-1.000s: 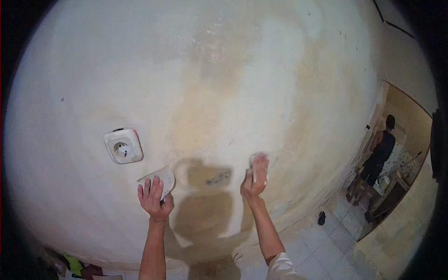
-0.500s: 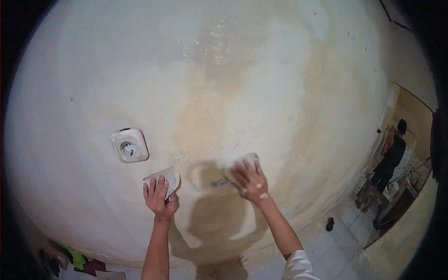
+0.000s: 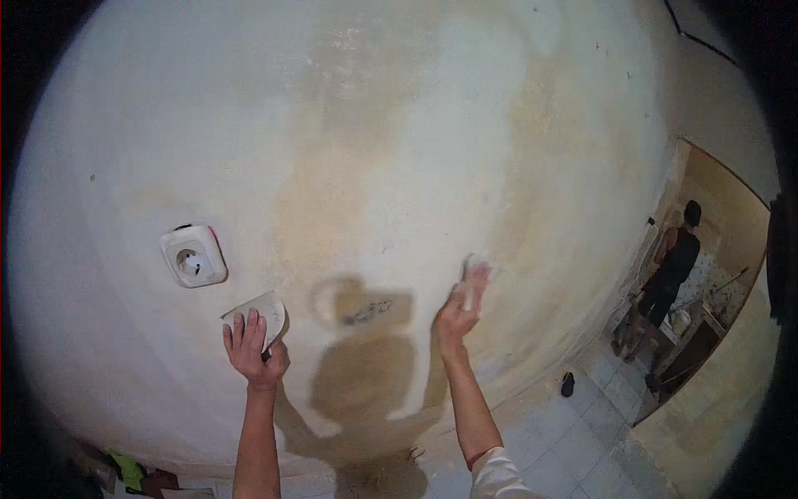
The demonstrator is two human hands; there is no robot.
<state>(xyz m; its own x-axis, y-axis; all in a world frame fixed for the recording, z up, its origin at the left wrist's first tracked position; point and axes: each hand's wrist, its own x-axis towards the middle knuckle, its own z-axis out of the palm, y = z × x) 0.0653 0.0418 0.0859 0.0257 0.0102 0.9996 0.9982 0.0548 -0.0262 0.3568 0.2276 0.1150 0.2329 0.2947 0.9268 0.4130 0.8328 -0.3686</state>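
Wall [image 3: 449, 166] fills nearly all of what I see from my distant post, straight ahead of both hands, whitish with broad tan patches and bowed by the lens. Pale tiled floor [image 3: 540, 449] shows below it on the right, and beyond that a doorway [image 3: 725, 195] stands near the right rim. Between the two forearms I see a dark shadow [image 3: 366, 382] on the wall, shaped like a head and shoulders. Through the doorway I make out another person [image 3: 682, 258] in dark clothes, well apart from the hands.

On my right side, the right hand [image 3: 459, 309] is raised at the wall, fingers pointing up and fairly close together; they are blurred, and I cannot tell whether it holds anything. A pale sleeve [image 3: 499, 474] covers that arm toward the lower edge. The left hand [image 3: 253, 353] holds a sheet of paper [image 3: 275, 313], fingers laid nearly straight over its face and the thumb out to the right; the sheet's rounded top sticks out above the fingertips. Just above it, a white socket [image 3: 194, 256] sits on the wall. Smallest of all, a grey smudge [image 3: 368, 313] marks the wall between the hands.
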